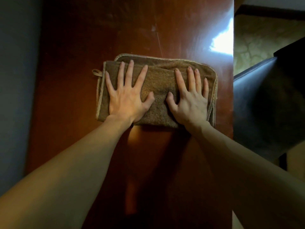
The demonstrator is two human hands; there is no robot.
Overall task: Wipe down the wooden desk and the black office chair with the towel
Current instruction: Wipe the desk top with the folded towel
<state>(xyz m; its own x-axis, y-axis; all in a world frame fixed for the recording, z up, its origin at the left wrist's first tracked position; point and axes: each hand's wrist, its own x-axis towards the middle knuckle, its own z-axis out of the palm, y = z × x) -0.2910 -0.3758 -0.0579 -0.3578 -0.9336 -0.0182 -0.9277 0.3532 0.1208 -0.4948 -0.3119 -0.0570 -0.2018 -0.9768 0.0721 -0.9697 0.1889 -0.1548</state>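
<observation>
At the centre of the frame, a left hand (127,98) and a right hand (189,100) press flat, fingers spread, on a folded brown terry towel (158,111) lying on a reddish wooden desk (99,38). A black office chair (264,100) sits at right. The loose folds could bunch if the palms push unevenly.

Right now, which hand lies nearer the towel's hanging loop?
The left hand, flat on the towel: the loop sticks out just past its little finger. The right hand presses the opposite end, toward the black chair.
</observation>
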